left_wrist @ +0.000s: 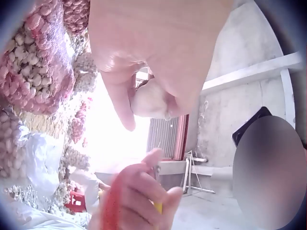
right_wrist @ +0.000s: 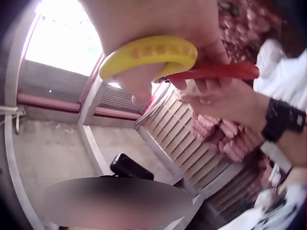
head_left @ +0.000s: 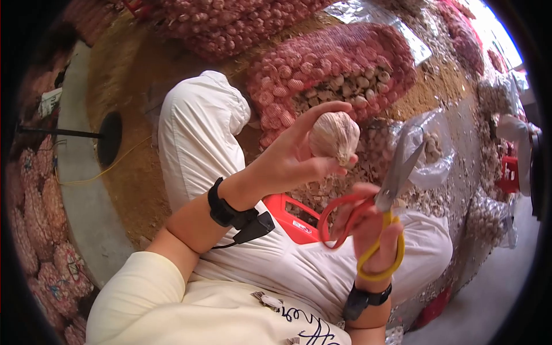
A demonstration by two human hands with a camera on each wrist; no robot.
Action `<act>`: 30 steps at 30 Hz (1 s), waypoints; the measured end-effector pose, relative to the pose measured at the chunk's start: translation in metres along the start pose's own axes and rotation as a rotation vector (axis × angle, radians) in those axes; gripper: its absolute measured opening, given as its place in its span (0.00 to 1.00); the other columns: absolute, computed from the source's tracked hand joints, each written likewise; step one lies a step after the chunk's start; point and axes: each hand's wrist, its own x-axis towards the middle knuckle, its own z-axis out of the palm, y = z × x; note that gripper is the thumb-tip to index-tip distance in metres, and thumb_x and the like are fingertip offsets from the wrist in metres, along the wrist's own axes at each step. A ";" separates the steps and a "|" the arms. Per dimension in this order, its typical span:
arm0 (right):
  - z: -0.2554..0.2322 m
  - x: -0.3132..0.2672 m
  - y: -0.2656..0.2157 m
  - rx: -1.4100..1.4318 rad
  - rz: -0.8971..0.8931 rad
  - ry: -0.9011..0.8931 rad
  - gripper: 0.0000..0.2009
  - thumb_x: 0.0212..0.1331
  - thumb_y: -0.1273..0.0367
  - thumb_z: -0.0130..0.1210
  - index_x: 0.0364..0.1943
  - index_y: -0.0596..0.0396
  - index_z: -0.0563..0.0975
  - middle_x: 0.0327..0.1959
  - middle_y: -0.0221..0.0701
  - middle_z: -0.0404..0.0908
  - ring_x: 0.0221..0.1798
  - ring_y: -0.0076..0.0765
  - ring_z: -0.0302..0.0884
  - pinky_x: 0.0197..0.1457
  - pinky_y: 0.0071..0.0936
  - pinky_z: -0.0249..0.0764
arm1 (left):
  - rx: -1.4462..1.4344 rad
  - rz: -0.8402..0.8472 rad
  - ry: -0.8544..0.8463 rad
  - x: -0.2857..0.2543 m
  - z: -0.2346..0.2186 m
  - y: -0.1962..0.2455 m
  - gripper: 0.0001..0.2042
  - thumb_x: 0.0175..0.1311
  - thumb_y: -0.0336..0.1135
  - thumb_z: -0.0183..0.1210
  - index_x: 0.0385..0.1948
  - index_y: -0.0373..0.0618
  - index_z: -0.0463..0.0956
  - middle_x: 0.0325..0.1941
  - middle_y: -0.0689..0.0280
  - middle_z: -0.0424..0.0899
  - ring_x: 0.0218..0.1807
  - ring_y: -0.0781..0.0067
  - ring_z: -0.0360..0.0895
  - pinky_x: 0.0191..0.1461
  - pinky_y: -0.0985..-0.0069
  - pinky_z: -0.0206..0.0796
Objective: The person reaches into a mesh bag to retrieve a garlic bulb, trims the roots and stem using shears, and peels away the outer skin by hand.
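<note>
In the head view my left hand (head_left: 282, 164) pinches a whole garlic bulb (head_left: 334, 137) between thumb and fingers, its pale, purplish skin on and its pointed end toward me. The same bulb (left_wrist: 151, 99) shows in the left wrist view, partly covered by the fingers. My right hand (head_left: 376, 241) grips scissors (head_left: 395, 179) with one red and one yellow handle. Their blades point up and away, to the right of the bulb and apart from it. In the right wrist view the yellow handle (right_wrist: 148, 50) loops around part of the right hand.
An opened pink mesh bag (head_left: 276, 75) of garlic lies ahead. Right of it is a clear plastic bag (head_left: 440, 167). A red plastic object (head_left: 290, 221) sits between my legs. A black round-based stand (head_left: 109, 138) is at left; a red crate (head_left: 509, 174) and another person (head_left: 514, 135) are far right.
</note>
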 end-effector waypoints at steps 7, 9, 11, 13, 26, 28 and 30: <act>0.034 -0.012 0.002 0.184 0.268 -0.263 0.46 0.55 0.31 0.40 0.55 0.67 0.66 0.29 0.44 0.77 0.28 0.38 0.77 0.31 0.28 0.75 | 0.059 0.018 0.079 -0.001 -0.014 0.013 0.37 0.56 0.22 0.53 0.71 0.45 0.49 0.58 0.59 0.73 0.48 0.68 0.79 0.51 0.69 0.75; 0.030 -0.013 0.005 0.302 0.318 -0.304 0.44 0.57 0.34 0.45 0.58 0.66 0.65 0.41 0.39 0.75 0.40 0.33 0.75 0.41 0.27 0.73 | 0.047 0.011 0.068 -0.001 -0.014 0.012 0.38 0.55 0.21 0.52 0.71 0.46 0.48 0.61 0.59 0.71 0.49 0.69 0.78 0.51 0.69 0.74; 0.029 -0.013 0.005 0.322 0.319 -0.301 0.43 0.58 0.35 0.45 0.58 0.66 0.65 0.43 0.39 0.74 0.41 0.33 0.75 0.41 0.27 0.73 | 0.047 0.006 0.072 -0.001 -0.013 0.012 0.38 0.54 0.20 0.52 0.71 0.46 0.48 0.62 0.59 0.70 0.49 0.69 0.78 0.52 0.69 0.74; 0.031 -0.013 0.005 0.343 0.317 -0.300 0.43 0.59 0.35 0.44 0.58 0.66 0.65 0.44 0.39 0.74 0.43 0.33 0.75 0.41 0.27 0.73 | 0.051 0.001 0.075 -0.001 -0.013 0.011 0.39 0.53 0.19 0.51 0.71 0.46 0.48 0.63 0.58 0.69 0.49 0.69 0.78 0.52 0.69 0.74; 0.030 -0.012 0.006 0.354 0.315 -0.335 0.43 0.59 0.34 0.39 0.58 0.63 0.65 0.33 0.41 0.76 0.33 0.35 0.76 0.38 0.27 0.73 | 0.099 0.059 0.066 0.000 -0.016 0.010 0.40 0.51 0.18 0.51 0.72 0.48 0.48 0.65 0.59 0.69 0.53 0.68 0.77 0.59 0.69 0.71; 0.029 -0.012 0.006 0.399 0.335 -0.356 0.42 0.60 0.35 0.42 0.59 0.64 0.65 0.36 0.39 0.77 0.37 0.32 0.75 0.41 0.25 0.73 | 0.100 0.053 0.069 0.001 -0.016 0.010 0.40 0.51 0.18 0.51 0.72 0.48 0.48 0.65 0.59 0.69 0.53 0.68 0.77 0.59 0.69 0.71; 0.029 -0.012 0.006 0.397 0.337 -0.353 0.42 0.60 0.35 0.41 0.59 0.63 0.65 0.36 0.39 0.77 0.37 0.32 0.75 0.42 0.25 0.72 | 0.128 0.070 0.061 0.001 -0.016 0.009 0.40 0.51 0.18 0.51 0.71 0.48 0.49 0.65 0.59 0.69 0.53 0.69 0.77 0.58 0.70 0.71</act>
